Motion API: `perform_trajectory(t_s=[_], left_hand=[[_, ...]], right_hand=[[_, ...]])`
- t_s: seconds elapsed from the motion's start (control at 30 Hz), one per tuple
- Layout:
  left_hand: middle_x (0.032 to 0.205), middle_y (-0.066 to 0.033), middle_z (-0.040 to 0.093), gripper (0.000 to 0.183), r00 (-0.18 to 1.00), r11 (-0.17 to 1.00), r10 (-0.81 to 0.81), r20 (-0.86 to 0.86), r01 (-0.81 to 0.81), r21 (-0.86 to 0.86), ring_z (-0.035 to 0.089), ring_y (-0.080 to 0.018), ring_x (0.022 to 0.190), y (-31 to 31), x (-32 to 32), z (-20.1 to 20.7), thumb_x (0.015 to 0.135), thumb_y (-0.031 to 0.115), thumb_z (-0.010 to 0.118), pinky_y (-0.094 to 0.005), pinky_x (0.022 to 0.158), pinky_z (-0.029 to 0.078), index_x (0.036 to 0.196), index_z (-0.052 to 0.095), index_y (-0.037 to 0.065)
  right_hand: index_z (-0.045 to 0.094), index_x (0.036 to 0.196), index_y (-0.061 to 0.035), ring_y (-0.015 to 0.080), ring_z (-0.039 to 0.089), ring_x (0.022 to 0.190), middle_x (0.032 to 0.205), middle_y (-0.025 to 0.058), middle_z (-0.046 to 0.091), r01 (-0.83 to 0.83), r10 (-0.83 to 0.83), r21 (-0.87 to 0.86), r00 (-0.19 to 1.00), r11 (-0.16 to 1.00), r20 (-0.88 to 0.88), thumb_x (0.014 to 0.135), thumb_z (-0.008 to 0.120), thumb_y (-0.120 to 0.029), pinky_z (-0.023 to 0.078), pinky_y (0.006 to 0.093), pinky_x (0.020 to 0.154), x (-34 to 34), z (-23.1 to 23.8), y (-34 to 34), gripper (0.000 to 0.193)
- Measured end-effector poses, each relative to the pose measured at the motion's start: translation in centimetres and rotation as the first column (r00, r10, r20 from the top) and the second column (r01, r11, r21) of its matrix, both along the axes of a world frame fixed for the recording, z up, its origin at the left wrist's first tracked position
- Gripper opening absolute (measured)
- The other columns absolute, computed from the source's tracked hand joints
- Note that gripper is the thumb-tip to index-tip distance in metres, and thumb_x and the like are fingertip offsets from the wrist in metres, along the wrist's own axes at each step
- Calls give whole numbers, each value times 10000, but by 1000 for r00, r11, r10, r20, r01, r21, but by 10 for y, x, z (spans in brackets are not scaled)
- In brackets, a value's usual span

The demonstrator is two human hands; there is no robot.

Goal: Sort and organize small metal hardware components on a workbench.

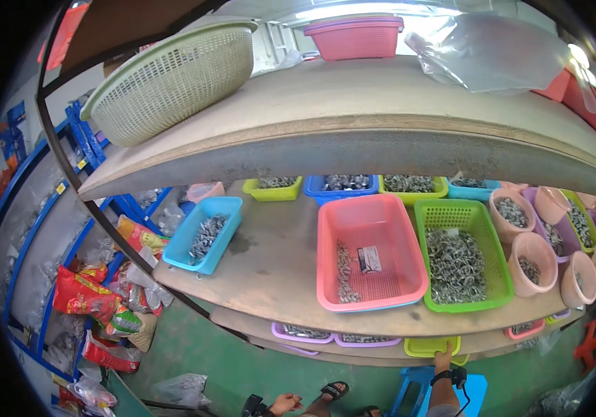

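My right hand [442, 358] is at the near edge of a yellow-green plastic basket [419, 347] on the lowest visible shelf. Its fingers close on the basket's rim, with one finger reaching up over it. A black strap with a small device is on that wrist. Low in the picture, my left hand [286, 404] hangs above the floor, fingers loosely curled and apart, holding nothing. Just above the yellow-green basket, on the middle shelf, are a pink basket [374, 222] with some small metal parts and a white slip, and a green basket [419, 278] full of metal rings.
A blue basket [223, 264] of metal parts stands left on the middle shelf. Pink buckets [535, 251] crowd its right end. Purple baskets [303, 338] share the lower shelf. A blue stool [475, 390] stands by my right forearm. Bags [79, 295] fill the left side.
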State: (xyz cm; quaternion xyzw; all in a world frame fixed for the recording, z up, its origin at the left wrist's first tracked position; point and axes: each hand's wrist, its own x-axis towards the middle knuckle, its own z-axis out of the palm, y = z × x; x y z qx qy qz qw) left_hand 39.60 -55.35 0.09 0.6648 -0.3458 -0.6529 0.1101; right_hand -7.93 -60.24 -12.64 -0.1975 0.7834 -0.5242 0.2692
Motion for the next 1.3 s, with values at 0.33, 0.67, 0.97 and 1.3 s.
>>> perform_trajectory(t_s=[0.33, 0.67, 0.97, 1.3], left_hand=[[778, -109, 583, 308, 983, 971, -180, -22, 174, -162, 564, -207, 671, -11, -16, -11, 762, 216, 531, -283, 560, 454, 957, 533, -23], [659, -200, 560, 388, 840, 359, 73, 537, 480, -800, 555, -350, 668, -213, -119, 263, 742, 365, 494, -394, 570, 428, 770, 555, -17], [590, -209, 552, 378, 548, 251, -114, 829, 823, -509, 568, -319, 575, -249, -130, 305, 676, 322, 476, -395, 564, 447, 619, 583, -36], [704, 19, 502, 128, 967, 392, -119, -226, -164, -905, 434, -59, 662, -255, -65, 360, 784, 136, 504, -215, 558, 347, 795, 535, 12]], right_hand=[[569, 853, 30, 192, 526, 775, 801, 120, 577, 24, -45, -191, 994, 981, -104, 729, 512, -101, 406, 311, 717, 25, 0, 34, 190], [543, 913, -70, 226, 547, 704, 803, 38, 565, -94, -142, 335, 776, 937, 614, 790, 501, -168, 445, 323, 501, 52, -36, 259, 162], [535, 928, -68, 225, 541, 722, 823, 45, 561, -144, -52, 296, 823, 944, 566, 786, 501, -172, 443, 324, 524, 73, -10, 246, 179], [525, 944, -65, 224, 534, 742, 845, 52, 557, -163, -38, 315, 837, 935, 546, 781, 501, -177, 441, 326, 550, 100, -10, 256, 200]])
